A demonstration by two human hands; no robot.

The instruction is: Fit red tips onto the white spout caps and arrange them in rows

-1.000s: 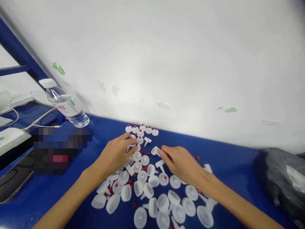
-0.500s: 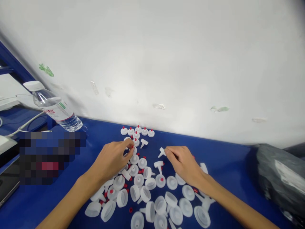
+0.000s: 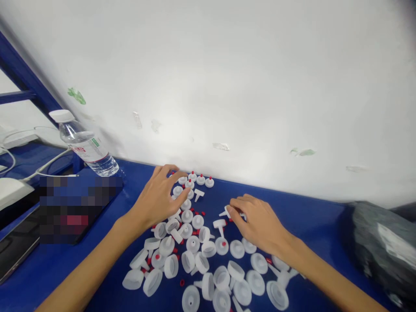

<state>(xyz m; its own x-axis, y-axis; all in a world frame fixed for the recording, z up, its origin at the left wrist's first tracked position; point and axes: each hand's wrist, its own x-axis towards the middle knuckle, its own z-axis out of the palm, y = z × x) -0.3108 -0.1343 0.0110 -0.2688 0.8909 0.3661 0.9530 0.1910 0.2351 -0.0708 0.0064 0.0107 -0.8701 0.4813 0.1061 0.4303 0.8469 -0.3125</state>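
My left hand (image 3: 162, 190) is over the back left of the white nozzle caps, with its thumb and fingers apart and no object visible in its grasp. Just beyond its fingertips is a row of white caps with red tips (image 3: 200, 179). Another white nozzle cap (image 3: 199, 194) lies on its side between my hands. My right hand (image 3: 255, 221) has its fingers curled, with thumb and forefinger closed on a white nozzle cap (image 3: 225, 212) whose spout points left. Many loose white caps (image 3: 208, 286) lie across the blue table in front, some upturned. Small red tips (image 3: 182, 282) are scattered among them.
A tilted water bottle (image 3: 89, 149) stands at the back left by the wall (image 3: 208, 86). A dark flat device (image 3: 19, 242), partly blurred out, lies left on the blue table (image 3: 312, 229). White cables (image 3: 48, 167) are behind it. A dark plastic bag (image 3: 383, 242) sits at right.
My left hand has moved away toward the wall and spread its fingers, which were pinched near a red tip. My right hand stays by the same nozzle cap. The view has shifted slightly.
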